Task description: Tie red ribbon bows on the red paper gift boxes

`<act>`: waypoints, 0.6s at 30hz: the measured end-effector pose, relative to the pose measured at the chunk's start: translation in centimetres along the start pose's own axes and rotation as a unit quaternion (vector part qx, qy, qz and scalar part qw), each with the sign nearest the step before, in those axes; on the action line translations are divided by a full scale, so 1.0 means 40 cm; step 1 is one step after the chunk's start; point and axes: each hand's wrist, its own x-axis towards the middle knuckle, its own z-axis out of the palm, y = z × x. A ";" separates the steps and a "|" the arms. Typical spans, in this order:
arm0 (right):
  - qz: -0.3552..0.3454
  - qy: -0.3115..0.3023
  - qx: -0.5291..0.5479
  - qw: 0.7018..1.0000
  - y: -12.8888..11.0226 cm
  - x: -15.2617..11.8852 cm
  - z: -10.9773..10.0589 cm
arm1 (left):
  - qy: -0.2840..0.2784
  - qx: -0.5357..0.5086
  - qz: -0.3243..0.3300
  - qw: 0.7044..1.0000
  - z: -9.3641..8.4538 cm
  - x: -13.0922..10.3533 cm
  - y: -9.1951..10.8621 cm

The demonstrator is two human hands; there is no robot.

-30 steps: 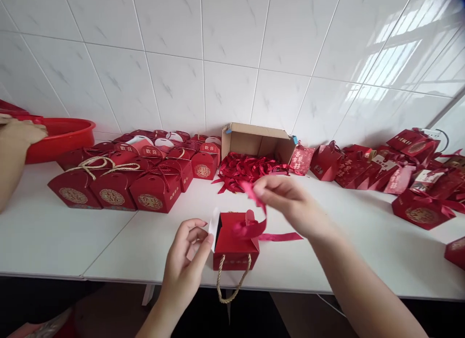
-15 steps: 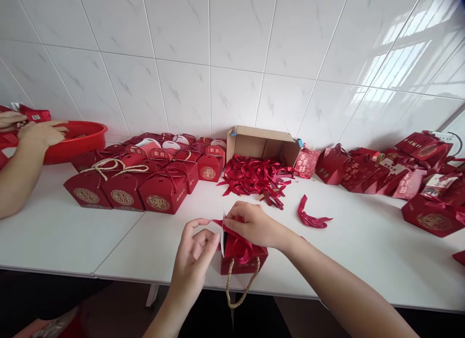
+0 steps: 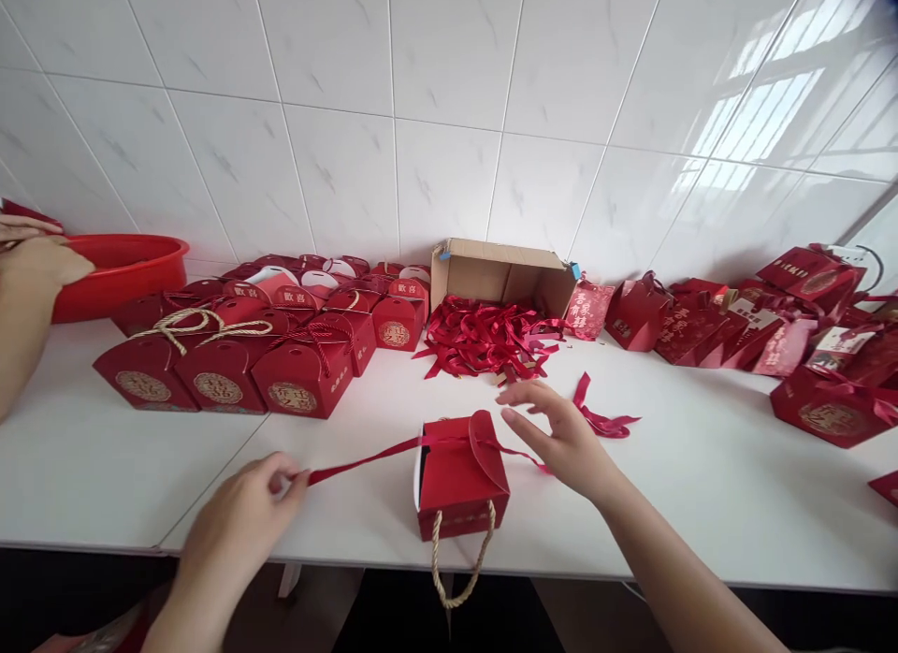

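Note:
A red gift box (image 3: 456,485) stands near the table's front edge, its rope handle (image 3: 456,602) hanging over the edge. A red ribbon (image 3: 371,458) runs across the top of the box, passing by a rounded flap. My left hand (image 3: 245,508) pinches the ribbon's left end and holds it taut, out to the left of the box. On the other side, my right hand (image 3: 561,438) hovers with fingers apart and nothing in them. The ribbon's right end lies loose beneath that hand. A spare ribbon (image 3: 607,421) rests on the table just beyond my right wrist.
Rows of red boxes (image 3: 295,382) stand at the left. Behind the work lies a ribbon pile (image 3: 491,340) spilling from a cardboard box (image 3: 505,255). More red boxes (image 3: 828,414) crowd the right. Another person's hand (image 3: 49,260) is at a red basin (image 3: 133,274), far left.
My left hand has drawn the ribbon out to the left. My right hand has come off the box top and opened, moving right. The ribbon loop on the box is gone.

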 end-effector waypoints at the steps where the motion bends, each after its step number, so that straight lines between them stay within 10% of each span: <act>1: 0.029 -0.006 0.016 0.999 0.020 -0.013 -0.002 | 0.045 0.053 0.015 0.997 -0.005 -0.001 -0.016; 4: 0.085 -0.048 0.086 0.991 0.066 -0.045 0.012 | 0.050 0.015 0.057 0.997 0.011 -0.021 0.020; 11: 0.081 -0.128 0.196 0.969 0.086 -0.082 0.025 | -0.263 -0.236 0.064 0.933 0.096 -0.054 0.191; 18: 0.137 -0.119 0.137 0.974 0.076 -0.083 -0.024 | -0.148 -0.234 0.074 0.958 0.084 -0.025 0.170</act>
